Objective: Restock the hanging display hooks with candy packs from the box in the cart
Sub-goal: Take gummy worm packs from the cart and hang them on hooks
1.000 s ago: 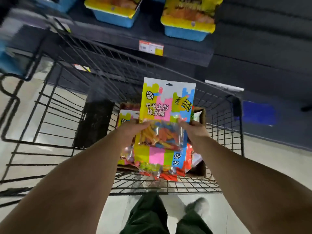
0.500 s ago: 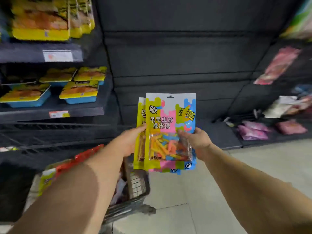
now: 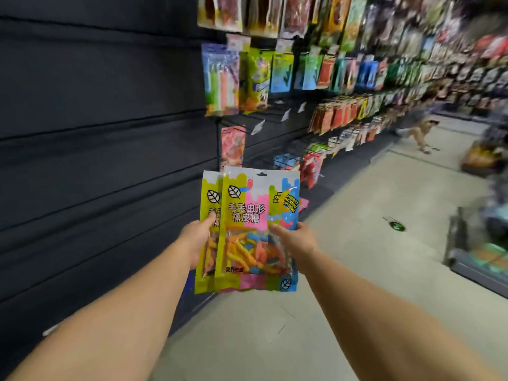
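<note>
Along the left of the frame runs a dark panelled wall (image 3: 96,133). Your left forearm reaches up from the lower left, and your left hand (image 3: 195,242) grips the left edge of the colourful plastic candy packs (image 3: 255,232), thumb laid across the front of the rear pack, the other fingers hidden behind. The packs stand upright at mid-frame, two overlapping, the front one shifted right. Your right hand (image 3: 298,240) comes in from the lower right and pinches the front pack's right edge, thumb on its clear window. Above and to the right, rows of hanging snack bags (image 3: 275,72) fill the display hooks, blurring toward the far aisle above the pale floor (image 3: 357,270).
</note>
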The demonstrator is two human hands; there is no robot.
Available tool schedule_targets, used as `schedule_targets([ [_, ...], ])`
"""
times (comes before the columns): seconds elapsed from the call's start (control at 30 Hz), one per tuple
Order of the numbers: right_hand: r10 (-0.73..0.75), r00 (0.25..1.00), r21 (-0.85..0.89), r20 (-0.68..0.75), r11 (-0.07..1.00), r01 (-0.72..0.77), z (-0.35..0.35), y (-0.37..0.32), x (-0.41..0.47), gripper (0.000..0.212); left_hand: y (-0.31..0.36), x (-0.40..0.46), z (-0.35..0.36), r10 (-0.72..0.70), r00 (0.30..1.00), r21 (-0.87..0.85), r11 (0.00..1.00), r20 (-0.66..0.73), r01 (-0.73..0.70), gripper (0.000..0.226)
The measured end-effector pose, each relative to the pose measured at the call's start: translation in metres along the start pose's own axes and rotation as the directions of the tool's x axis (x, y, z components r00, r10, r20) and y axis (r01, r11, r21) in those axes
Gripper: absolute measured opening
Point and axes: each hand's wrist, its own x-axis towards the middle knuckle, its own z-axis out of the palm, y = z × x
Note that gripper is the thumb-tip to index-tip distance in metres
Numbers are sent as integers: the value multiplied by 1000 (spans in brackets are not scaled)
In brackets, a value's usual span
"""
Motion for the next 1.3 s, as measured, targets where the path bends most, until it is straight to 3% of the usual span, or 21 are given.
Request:
schedule_targets([
  [0.03,8,1000,5,-17,1000,-8,-6,-6,12,23,0,23,12,-6,1000,13,1000,30,5,87],
  [0.13,19,999,27,-46,999,-18,-26,-22,58,10,10,94,49,61,995,53,996,82,-66,84],
  [0.23,44,995,55,-90,998,-39,-42,-46,105,14,36,151,87,98,987,59,993,124,-106,124],
  [0.3,87,992,125,-89,989,-76,-51,-62,137,12,58,187,113,116,980,52,991,161,-126,127],
  [0.37,107,994,198,-39,975,-97,-61,-79,165,7,98,193,145,119,970,48,990,212,-132,108],
  [0.43,120,993,241,-18,964,-112,-75,-90,192,18,124,205,181,109,956,78,988,271,-135,56],
  [0.47,127,992,258,-27,959,-116,-83,-92,205,24,130,218,199,93,948,71,990,304,-120,46],
  [0.63,176,972,305,-154,944,-123,-137,-100,275,47,146,266,284,11,880,28,999,475,-27,43],
  [0.8,101,978,240,-181,969,-55,-181,-104,361,36,151,328,346,-100,843,29,995,529,100,47],
  [0.93,72,987,154,-140,987,-50,-220,-123,432,40,156,383,396,-26,917,60,998,399,2,45],
  [1.13,128,984,-16,121,992,-127,-279,-176,534,15,167,434,471,14,973,-94,996,230,8,32],
  [1.3,59,982,-102,178,994,-41,-263,-176,635,32,175,476,474,8,999,-150,989,31,-3,34],
])
